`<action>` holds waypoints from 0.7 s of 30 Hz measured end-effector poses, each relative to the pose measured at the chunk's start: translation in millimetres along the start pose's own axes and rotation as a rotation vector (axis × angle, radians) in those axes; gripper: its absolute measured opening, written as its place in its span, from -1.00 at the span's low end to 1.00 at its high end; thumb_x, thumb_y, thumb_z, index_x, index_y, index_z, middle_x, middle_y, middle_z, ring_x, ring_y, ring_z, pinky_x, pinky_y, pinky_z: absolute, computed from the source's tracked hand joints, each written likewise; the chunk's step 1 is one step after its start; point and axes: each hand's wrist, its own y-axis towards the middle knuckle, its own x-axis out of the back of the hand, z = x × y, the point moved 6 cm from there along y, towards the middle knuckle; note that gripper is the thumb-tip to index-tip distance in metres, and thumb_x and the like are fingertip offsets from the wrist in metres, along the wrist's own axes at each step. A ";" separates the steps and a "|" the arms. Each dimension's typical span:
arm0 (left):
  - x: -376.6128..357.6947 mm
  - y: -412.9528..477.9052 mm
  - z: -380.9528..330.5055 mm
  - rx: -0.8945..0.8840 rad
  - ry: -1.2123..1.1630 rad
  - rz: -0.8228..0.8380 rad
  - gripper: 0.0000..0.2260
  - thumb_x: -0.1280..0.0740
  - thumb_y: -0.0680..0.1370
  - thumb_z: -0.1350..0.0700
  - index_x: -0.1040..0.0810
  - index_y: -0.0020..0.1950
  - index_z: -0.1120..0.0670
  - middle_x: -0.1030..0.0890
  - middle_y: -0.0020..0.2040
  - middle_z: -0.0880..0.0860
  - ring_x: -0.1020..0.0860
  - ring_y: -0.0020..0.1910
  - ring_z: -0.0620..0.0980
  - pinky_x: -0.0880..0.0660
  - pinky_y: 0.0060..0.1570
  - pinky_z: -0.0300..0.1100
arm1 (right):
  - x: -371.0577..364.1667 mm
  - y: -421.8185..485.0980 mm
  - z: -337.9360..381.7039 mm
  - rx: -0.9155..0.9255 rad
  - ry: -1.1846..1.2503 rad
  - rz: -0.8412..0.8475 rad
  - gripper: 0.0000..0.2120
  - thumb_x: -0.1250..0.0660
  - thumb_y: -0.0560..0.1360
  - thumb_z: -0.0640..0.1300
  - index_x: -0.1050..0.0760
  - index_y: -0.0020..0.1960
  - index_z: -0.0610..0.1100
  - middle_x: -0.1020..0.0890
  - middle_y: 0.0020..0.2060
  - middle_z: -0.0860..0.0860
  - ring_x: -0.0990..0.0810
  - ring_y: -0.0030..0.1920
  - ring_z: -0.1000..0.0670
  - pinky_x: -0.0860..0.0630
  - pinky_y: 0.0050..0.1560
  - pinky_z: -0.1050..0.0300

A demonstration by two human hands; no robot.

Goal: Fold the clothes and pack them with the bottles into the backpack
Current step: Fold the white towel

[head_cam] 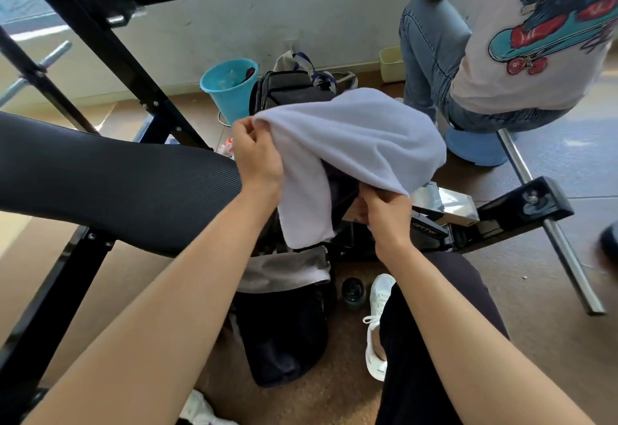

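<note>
The pale lilac terry cloth, pinched at its upper edge by the left hand and lower edge by the right hand, hangs directly above the dark fabric backpack.

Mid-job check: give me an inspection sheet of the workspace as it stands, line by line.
Surface: brown floor; the packing is done on it.
Job's things: pale lavender towel-like cloth held up above the dark backpack, which appears open on the floor; dark round-capped bottle upright beside a white sneaker, not yet packed.
Clutter: blue plastic bucket and grey-black bag behind the cloth; shiny silver box to its right.
Hands: left hand pinches the cloth's upper edge; right hand grips its lower edge.
Cables: nothing seen.
Surroundings: black padded bench at left; another person seated on a blue stool at right.
</note>
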 end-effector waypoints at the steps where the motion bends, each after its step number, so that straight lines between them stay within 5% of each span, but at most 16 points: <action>1: 5.5 5.9 0.4 0.053 -0.051 -0.050 -0.87 -0.17 0.72 0.02 -0.44 0.02 0.02 -0.57 0.00 0.05 -0.54 -0.04 -0.04 -0.56 0.05 -0.06 | 1.0 -3.9 3.9 0.056 -0.133 -0.023 -0.76 -0.48 0.51 -0.05 -0.62 -0.25 -0.17 -0.58 -0.42 -0.14 -0.54 -0.41 -0.06 -0.52 -0.30 0.00; 4: 19.8 16.5 8.5 0.185 -0.158 -0.123 -0.85 -0.17 0.71 0.01 -0.45 0.09 0.04 -0.60 0.06 0.11 -0.61 0.01 0.02 -0.61 0.05 -0.04 | 4.9 -26.4 32.9 0.519 -0.562 -0.229 -0.51 -0.49 0.44 0.01 -0.33 -0.52 -0.12 -0.37 -0.58 0.00 -0.34 -0.52 0.04 -0.36 -0.36 0.06; 7: 31.1 18.3 14.0 0.221 -0.211 -0.112 -0.79 -0.18 0.71 -0.01 -0.49 0.17 0.10 -0.63 0.06 0.12 -0.63 0.02 0.05 -0.63 -0.02 -0.07 | 3.9 -55.7 54.8 0.969 -0.544 -0.361 -0.66 -0.56 0.37 -0.07 -0.39 -0.30 -0.14 -0.42 -0.37 0.03 -0.34 -0.39 0.05 -0.33 -0.36 0.21; 11: 40.4 10.8 17.1 0.255 -0.298 -0.005 -0.78 -0.20 0.71 0.02 -0.49 0.19 0.15 -0.63 0.01 0.13 -0.63 -0.01 0.07 -0.63 0.06 0.05 | -2.0 -31.8 52.1 0.900 -0.641 -0.307 -0.34 -0.60 0.35 -0.11 -0.35 0.34 -0.05 -0.29 0.23 -0.09 -0.36 0.16 -0.01 -0.53 0.07 0.16; 15: 39.1 -10.4 17.7 0.253 -0.320 0.206 -0.83 -0.22 0.68 0.10 -0.51 0.16 0.17 -0.63 -0.03 0.12 -0.63 -0.04 0.02 -0.60 0.04 0.04 | -15.8 -10.6 52.7 0.952 -0.787 -0.292 -0.84 -0.46 0.51 -0.13 -0.67 0.08 -0.12 -0.61 0.11 -0.10 -0.48 0.12 -0.22 -0.62 -0.09 -0.18; 18: 29.0 -29.0 17.0 0.193 -0.238 0.454 -0.71 -0.43 0.47 0.14 -0.53 0.14 0.19 -0.65 -0.02 0.08 -0.63 -0.02 -0.03 -0.59 -0.01 -0.11 | -22.8 0.4 46.2 0.871 -0.755 -0.198 -0.70 -0.45 0.52 -0.16 -0.63 0.25 -0.08 -0.62 0.16 -0.05 -0.51 0.13 -0.17 -0.56 0.01 -0.03; 21: 17.6 -42.3 32.5 0.146 0.136 0.553 -0.58 -0.59 0.32 0.20 -0.57 0.13 0.05 -0.66 0.07 0.09 -0.64 0.07 0.00 -0.62 0.08 -0.09 | -25.2 3.8 43.8 0.827 -0.793 -0.160 -0.58 -0.45 0.52 -0.16 -0.54 0.37 -0.04 -0.56 0.20 -0.08 -0.48 0.15 -0.15 -0.51 -0.02 0.04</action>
